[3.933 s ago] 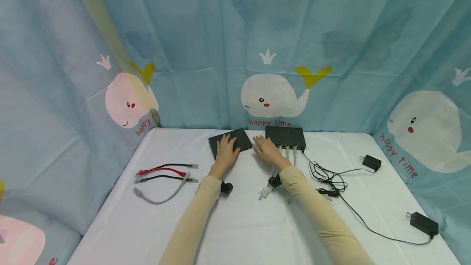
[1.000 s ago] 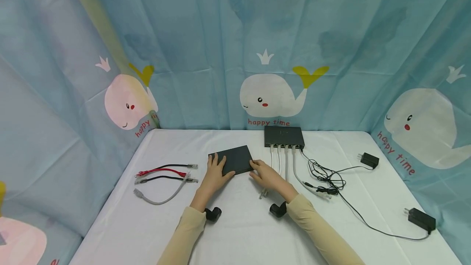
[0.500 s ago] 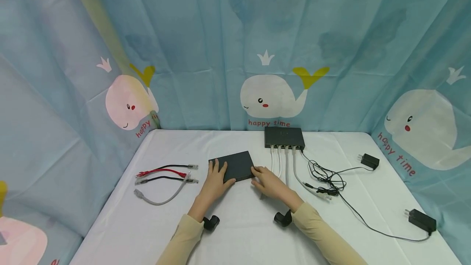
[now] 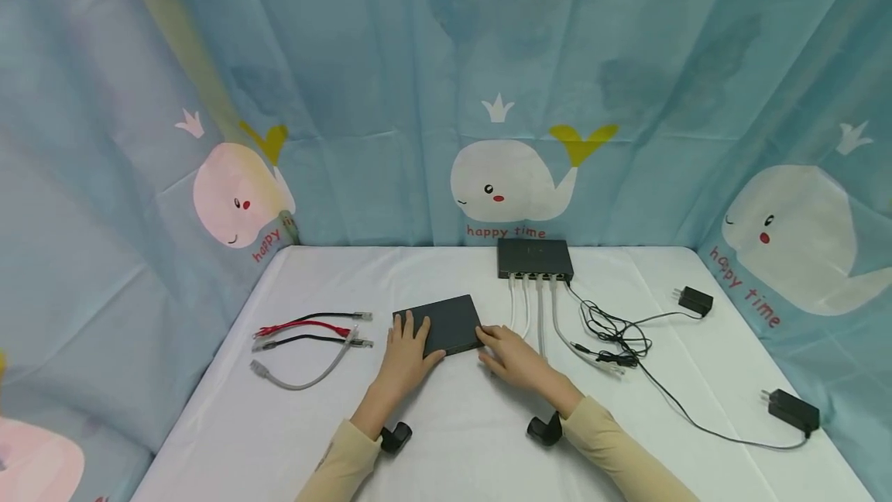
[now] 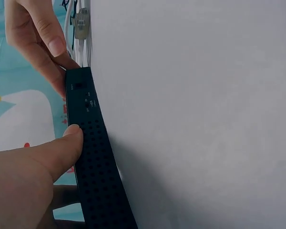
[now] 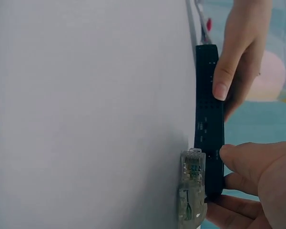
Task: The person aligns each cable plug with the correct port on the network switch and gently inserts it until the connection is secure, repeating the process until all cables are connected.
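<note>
A flat black network switch (image 4: 451,324) lies on the white cloth, slightly turned. My left hand (image 4: 406,355) rests on its left part, fingers straight over the top and thumb by the near edge. In the left wrist view that thumb touches the upper rim of a side with vent holes and small printed labels (image 5: 88,102). My right hand (image 4: 517,359) touches the right end with its forefinger. The right wrist view has the right thumb against the rim of the switch (image 6: 207,114), other fingers by its end. Clear network plugs (image 6: 193,171) lie beside that end.
A second black network switch (image 4: 534,256) stands at the back, with several pale network cables (image 4: 540,316) plugged in. To the right are tangled black leads (image 4: 620,335) and two power adapters (image 4: 695,300). Short black, red and grey cables (image 4: 300,386) lie left.
The loose black switch has come from the back toward the person, turning a little, with both hands on it. Over the last second it has slid slightly nearer.
</note>
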A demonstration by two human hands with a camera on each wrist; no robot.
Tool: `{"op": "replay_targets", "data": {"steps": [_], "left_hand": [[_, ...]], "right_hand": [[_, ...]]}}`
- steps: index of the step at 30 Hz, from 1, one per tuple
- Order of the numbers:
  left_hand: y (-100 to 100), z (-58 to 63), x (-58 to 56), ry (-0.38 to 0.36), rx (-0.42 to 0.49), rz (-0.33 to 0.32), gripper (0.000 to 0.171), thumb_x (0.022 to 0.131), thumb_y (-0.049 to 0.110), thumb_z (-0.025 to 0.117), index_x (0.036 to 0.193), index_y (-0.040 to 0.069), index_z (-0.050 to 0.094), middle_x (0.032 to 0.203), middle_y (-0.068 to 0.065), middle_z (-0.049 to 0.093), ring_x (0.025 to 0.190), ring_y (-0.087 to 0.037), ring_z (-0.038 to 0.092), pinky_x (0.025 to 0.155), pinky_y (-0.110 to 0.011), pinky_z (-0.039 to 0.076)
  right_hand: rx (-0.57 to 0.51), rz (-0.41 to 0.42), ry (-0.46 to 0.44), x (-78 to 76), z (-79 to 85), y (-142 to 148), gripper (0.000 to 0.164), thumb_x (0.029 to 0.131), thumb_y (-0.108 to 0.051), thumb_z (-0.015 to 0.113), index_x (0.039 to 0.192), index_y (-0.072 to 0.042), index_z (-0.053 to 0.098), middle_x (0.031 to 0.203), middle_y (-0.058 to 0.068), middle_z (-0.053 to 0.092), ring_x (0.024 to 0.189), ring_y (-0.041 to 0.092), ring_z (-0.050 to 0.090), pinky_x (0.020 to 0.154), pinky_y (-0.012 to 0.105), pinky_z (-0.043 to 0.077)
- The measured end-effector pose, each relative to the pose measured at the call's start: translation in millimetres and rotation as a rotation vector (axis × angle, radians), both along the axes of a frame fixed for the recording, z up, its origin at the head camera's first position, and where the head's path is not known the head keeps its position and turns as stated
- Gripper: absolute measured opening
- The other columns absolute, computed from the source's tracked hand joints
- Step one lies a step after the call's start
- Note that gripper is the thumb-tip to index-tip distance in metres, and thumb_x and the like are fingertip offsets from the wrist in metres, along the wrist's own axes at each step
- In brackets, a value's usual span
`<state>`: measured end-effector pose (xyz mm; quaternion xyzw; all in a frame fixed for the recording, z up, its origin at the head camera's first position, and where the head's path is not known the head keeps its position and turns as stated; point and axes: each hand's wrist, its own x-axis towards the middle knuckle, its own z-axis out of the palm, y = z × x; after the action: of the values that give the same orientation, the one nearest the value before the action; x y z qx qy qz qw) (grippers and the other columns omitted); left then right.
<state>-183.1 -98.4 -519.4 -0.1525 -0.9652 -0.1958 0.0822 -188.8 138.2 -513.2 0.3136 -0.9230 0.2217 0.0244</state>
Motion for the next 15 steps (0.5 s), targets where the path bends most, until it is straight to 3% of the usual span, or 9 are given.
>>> {"op": "replay_targets", "data": {"steps": [3, 4, 9, 15], "left_hand": [[0, -1.0, 1.4, -0.011, -0.025, 0.009, 0.072, 0.089, 0.051, 0.053, 0.141, 0.004, 0.037, 0.144, -0.033, 0.024, 0.134, -0.052, 0.015, 0.107, -0.06, 0.022], [0, 3.6, 3.3, -0.039, -0.032, 0.015, 0.071, 0.087, 0.047, 0.058, 0.139, 0.003, 0.04, 0.144, -0.033, 0.026, 0.133, -0.052, 0.018, 0.106, -0.058, 0.025], [0, 1.8, 2.9, -0.063, -0.075, 0.023, 0.071, 0.087, 0.049, 0.058, 0.141, 0.006, 0.039, 0.145, -0.031, 0.025, 0.134, -0.051, 0.019, 0.105, -0.057, 0.029], [0, 4.4, 3.4, -0.067, -0.056, 0.016, 0.072, 0.086, 0.048, 0.059, 0.141, 0.006, 0.04, 0.145, -0.031, 0.024, 0.134, -0.051, 0.018, 0.104, -0.057, 0.03]], "right_hand": [[0.018, 0.013, 0.012, 2.9, -0.3, 2, 0.049, 0.093, -0.025, 0.057, 0.134, -0.001, 0.047, 0.132, 0.015, 0.051, 0.121, 0.029, 0.049, 0.107, 0.047, 0.032], [0.022, 0.015, 0.011, 4.1, 0.3, 4, 0.049, 0.093, -0.026, 0.057, 0.135, -0.002, 0.047, 0.132, 0.014, 0.051, 0.121, 0.028, 0.049, 0.106, 0.047, 0.033], [-0.002, 0.03, 0.037, 9.0, 3.9, 19, 0.044, 0.092, -0.022, 0.058, 0.133, -0.006, 0.051, 0.13, 0.01, 0.054, 0.116, 0.027, 0.053, 0.097, 0.045, 0.042], [-0.072, -0.035, 0.13, 7.5, 7.7, 47, 0.036, 0.089, -0.016, 0.062, 0.124, -0.008, 0.06, 0.116, 0.005, 0.062, 0.098, 0.021, 0.061, 0.08, 0.04, 0.051]]}}
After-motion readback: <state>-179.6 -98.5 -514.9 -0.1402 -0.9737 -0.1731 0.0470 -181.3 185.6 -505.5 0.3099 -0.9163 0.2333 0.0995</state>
